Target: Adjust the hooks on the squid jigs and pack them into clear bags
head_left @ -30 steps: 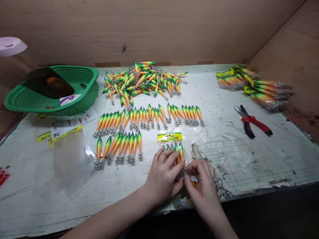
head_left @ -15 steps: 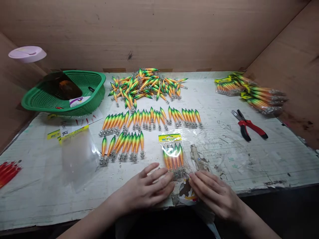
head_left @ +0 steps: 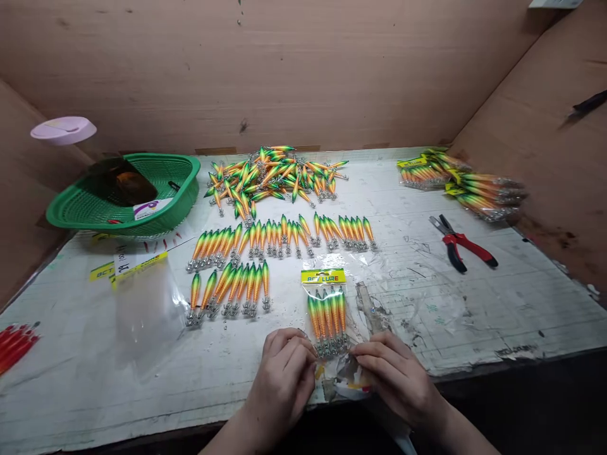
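Note:
A clear plastic bag of squid jigs, with a yellow and green printed header, lies flat at the table's front. Several green-and-orange jigs sit side by side in it, hooks toward me. My left hand has its fingers curled closed at the bag's lower left corner. At the lower right corner, my right hand pinches the plastic between thumb and fingers. The fingertips partly hide the bag's bottom edge. Loose squid jigs lie in a short row left of the bag, with a longer row behind.
A heap of jigs lies at the back. Packed bags are stacked at the back right, with red-handled pliers in front. On the left are a green basket, flat unfilled bags and red pieces.
My left hand's spread fingers have curled in at the bag's lower left corner. My right hand has closed in on the other corner. The view has shifted slightly.

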Tool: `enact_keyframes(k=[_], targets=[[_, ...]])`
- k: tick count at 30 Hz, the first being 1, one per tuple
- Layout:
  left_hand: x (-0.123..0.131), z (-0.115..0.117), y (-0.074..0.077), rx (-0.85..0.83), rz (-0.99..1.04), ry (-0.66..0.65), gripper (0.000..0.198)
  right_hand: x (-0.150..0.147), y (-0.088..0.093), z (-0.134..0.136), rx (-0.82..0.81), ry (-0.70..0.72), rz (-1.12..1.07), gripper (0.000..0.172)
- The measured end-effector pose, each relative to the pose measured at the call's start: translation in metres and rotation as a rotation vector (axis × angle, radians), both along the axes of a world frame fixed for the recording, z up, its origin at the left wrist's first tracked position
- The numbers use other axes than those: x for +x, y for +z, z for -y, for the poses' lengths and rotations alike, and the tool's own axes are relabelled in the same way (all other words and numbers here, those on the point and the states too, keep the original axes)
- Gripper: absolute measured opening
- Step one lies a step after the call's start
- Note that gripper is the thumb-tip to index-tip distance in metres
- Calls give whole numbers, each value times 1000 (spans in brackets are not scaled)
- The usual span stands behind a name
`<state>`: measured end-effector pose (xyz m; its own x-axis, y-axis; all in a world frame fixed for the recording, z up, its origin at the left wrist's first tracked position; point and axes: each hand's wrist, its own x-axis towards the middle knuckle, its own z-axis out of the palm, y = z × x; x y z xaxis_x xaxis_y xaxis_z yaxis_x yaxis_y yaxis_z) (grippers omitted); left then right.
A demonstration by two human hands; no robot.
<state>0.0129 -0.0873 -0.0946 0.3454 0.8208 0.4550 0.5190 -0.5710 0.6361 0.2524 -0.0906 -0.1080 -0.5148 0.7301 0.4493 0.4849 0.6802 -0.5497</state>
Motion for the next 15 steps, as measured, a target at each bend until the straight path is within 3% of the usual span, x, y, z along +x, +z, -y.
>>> enact_keyframes(k=[4,8,15], targets=[[-1,1,0,-105,-21,-3,18,-12,8,2,-97,-148,-60,17],[3,2,-2,-183,-32,108,18,-23,10,5,-240,-357,-57,17],[24,2,-13,-134,-157,329,17,-49,-6,9,-233,-738,8,26]])
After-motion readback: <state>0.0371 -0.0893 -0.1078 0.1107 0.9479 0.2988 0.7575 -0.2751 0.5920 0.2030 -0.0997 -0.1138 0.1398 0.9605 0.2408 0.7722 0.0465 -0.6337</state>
